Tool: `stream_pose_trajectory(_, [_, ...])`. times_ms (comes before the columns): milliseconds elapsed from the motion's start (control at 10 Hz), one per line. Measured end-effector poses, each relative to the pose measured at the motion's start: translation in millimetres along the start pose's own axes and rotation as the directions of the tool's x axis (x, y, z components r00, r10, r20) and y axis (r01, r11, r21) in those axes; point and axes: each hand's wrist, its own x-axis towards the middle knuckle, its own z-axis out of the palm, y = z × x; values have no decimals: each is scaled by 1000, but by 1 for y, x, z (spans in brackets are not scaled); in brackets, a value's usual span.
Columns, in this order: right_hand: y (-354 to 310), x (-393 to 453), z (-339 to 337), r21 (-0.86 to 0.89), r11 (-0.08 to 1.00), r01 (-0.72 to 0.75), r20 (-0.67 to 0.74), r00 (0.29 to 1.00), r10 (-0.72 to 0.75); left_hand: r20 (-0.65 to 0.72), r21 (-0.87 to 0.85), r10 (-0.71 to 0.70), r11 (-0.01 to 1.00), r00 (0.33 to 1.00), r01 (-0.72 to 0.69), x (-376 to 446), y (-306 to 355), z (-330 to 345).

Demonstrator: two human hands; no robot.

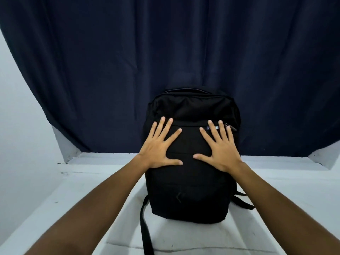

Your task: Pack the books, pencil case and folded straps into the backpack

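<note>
A black backpack (191,184) lies front side up on the white table, its top toward the curtain and its zips shut as far as I can see. My left hand (160,147) lies flat on its upper left with fingers spread. On the upper right, my right hand (219,147) presses down the same way, fingertips near a small logo tag (213,128). One black strap (145,223) trails off the lower left toward the table's near edge, and another strap (242,200) sticks out at the lower right. No books or pencil case are in view.
The white table (287,199) spreads out on both sides of the backpack. A dark blue curtain (165,52) hangs right behind it. A white wall (20,126) closes off the left side.
</note>
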Motion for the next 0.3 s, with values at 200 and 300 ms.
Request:
stream_pose_trajectory(200, [-4, -25, -19, 13, 999, 42, 106, 993, -43, 60, -38, 4, 999, 998, -2, -21, 12, -21])
stream_pose_trajectory(300, [-5, -54, -22, 92, 995, 36, 107, 993, -45, -5, -163, -37, 986, 999, 36, -61, 33, -18])
